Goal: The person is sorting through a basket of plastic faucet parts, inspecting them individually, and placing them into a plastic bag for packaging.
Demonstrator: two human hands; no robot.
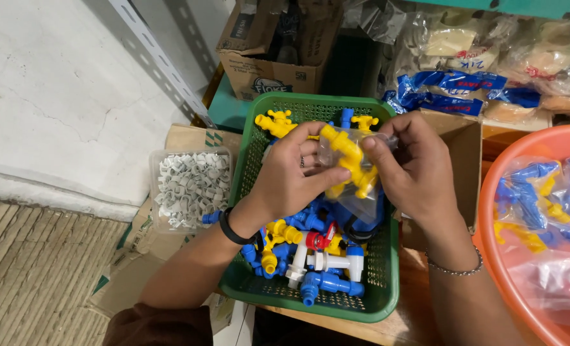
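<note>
Left hand [294,173]: closed on a yellow tap [348,161] and the clear bag [355,186] around it; the tap is pinched between thumb and fingers, apparently so that the thin film is kept from slipping.
Right hand [413,170]: fingertips are pressed together on the bag's upper edge, which is held at the top so the mouth can be controlled.
Yellow tap: held above the basket [310,300], between the two hands, lying tilted inside the bag; whether more than one tap is enclosed cannot be told.
Basket: green, perforated, set directly below the hands, so that loose pieces are kept within reach; blue, yellow and white taps [310,256] are heaped in it.
Tub [503,256]: orange, at the right, just beside the basket; bagged blue and yellow taps [541,202] are seen in it, kept apart from the loose ones.
Tray [189,189]: clear, left of the basket, filled with small grey clips.
Wrists: a black band [234,229] is worn on the left, a thin bracelet [455,269] on the right.
Background: cardboard boxes [272,61] and packed goods [477,77] are stacked behind the basket.
</note>
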